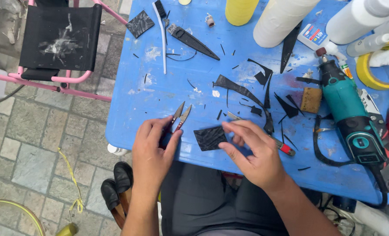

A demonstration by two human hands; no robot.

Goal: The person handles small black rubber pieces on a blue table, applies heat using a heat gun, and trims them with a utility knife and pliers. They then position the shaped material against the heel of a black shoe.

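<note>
Left hand [153, 153] grip clamped on small snips [179, 117], blades apart, pointing away over the blue worktop [159, 91]. Right hand [251, 150] grip pinched on a small black patch [209, 137], flat on the worktop at the near edge, just beside the snips. Plenty of black offcuts [242, 91] and slivers lie around, so much cutting looks done; patch looks roughly squared, maybe trimming left. Teal rotary tool [349, 111] lies at right, untouched.
</note>
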